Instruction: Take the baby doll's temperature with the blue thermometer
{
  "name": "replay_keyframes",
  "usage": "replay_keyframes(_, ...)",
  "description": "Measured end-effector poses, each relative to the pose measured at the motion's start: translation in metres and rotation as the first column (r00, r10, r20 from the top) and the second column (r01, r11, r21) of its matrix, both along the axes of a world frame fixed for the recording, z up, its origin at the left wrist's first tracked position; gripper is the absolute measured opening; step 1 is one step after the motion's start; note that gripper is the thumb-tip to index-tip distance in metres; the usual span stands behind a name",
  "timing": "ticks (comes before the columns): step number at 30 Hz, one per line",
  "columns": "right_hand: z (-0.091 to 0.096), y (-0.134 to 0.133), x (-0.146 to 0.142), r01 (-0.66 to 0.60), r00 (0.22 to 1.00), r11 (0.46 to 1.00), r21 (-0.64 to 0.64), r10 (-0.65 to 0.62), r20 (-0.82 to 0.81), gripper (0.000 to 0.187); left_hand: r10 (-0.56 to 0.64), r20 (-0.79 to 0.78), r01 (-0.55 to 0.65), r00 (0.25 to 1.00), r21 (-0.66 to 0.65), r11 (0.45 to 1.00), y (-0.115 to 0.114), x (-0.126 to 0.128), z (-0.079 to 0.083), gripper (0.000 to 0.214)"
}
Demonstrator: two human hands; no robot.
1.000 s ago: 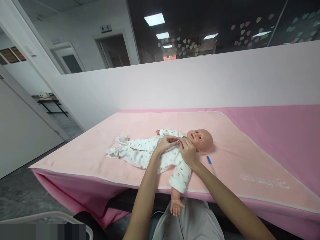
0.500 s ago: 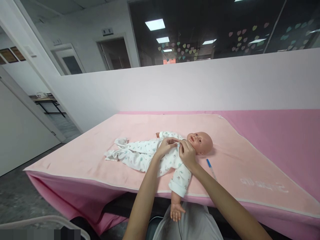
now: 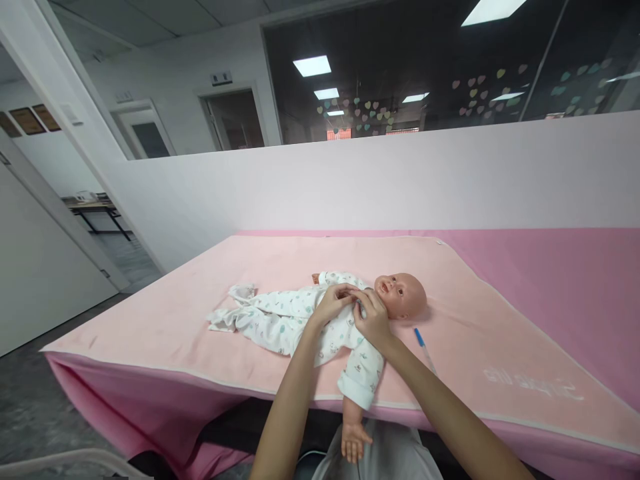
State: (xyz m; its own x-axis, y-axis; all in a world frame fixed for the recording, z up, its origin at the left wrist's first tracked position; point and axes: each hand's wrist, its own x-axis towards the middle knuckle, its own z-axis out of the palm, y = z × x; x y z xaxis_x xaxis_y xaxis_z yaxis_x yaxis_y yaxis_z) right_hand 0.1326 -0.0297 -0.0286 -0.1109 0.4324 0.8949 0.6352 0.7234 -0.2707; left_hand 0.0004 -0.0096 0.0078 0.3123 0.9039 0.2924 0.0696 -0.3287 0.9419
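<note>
A baby doll (image 3: 403, 297) lies on its back, head to the right, dressed in a white patterned romper (image 3: 280, 327). Both my hands meet on the chest, just below the doll's chin. My left hand (image 3: 334, 303) has its fingers closed on the front of the romper. Close against it, my right hand (image 3: 373, 317) pinches the cloth near the neckline with bent fingers. The fingertips hide the exact bit of fabric between them. One doll arm (image 3: 354, 433) hangs over the table's near edge; the other lies on the far side.
Under the doll is a peach mat (image 3: 165, 300) over a pink cloth (image 3: 565, 280). A blue-capped pen-like stick (image 3: 419, 337) lies right of the doll's shoulder. A white low wall (image 3: 400, 180) with dark glass above stands behind the table. A door (image 3: 45, 267) is at left.
The view has tilted up slightly, so everything sits lower. My right fingers have shifted left toward the left fingertips on the romper's chest; the doll stays in place.
</note>
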Motion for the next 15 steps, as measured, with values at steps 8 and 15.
replay_keyframes(8,-0.003,0.003,-0.003,0.006,1.000,0.998,-0.068,-0.008,-0.030,0.036,0.085,-0.025,-0.084,0.996,0.039,0.996,-0.003,0.002,0.002,0.023)
replay_keyframes(15,0.002,0.003,-0.002,-0.025,0.999,0.996,-0.084,0.022,-0.043,0.039,0.281,-0.138,-0.233,0.950,0.285,0.930,-0.015,0.000,0.002,0.020)
